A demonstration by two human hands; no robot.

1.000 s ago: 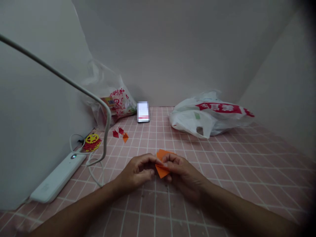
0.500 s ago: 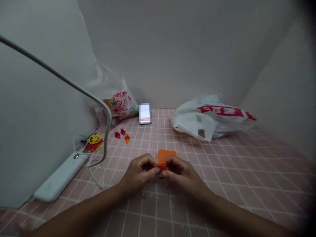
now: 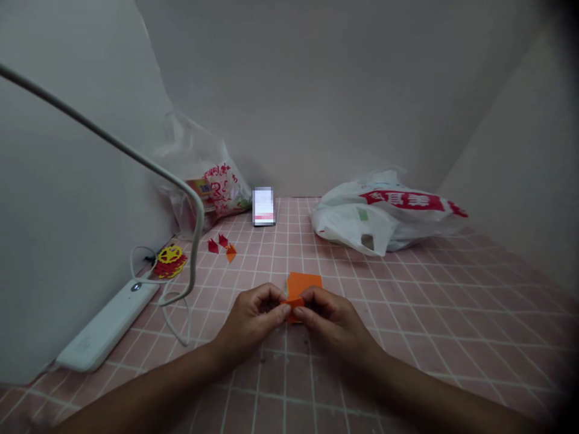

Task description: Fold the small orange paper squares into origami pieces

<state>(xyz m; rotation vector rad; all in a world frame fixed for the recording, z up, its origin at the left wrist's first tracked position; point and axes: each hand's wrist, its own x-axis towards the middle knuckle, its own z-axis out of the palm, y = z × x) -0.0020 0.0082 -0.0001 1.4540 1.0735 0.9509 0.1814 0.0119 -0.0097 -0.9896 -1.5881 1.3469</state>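
Head view: forearms [image 3: 163, 381] slant inward, both hands [image 3: 257, 314] [image 3: 338, 318] pinching a small folded orange paper [image 3: 294, 302] from either side.

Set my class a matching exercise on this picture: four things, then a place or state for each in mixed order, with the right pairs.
Column one
1. Small orange paper
2. Phone
3. White bag with a red band
4. Long white device

Column two
A. Beside the left wall
B. Pinched by the left hand and right hand
C. Beyond the hands, to the right
D. Just right of the translucent bag

Right pairs: 1-B, 2-D, 3-C, 4-A
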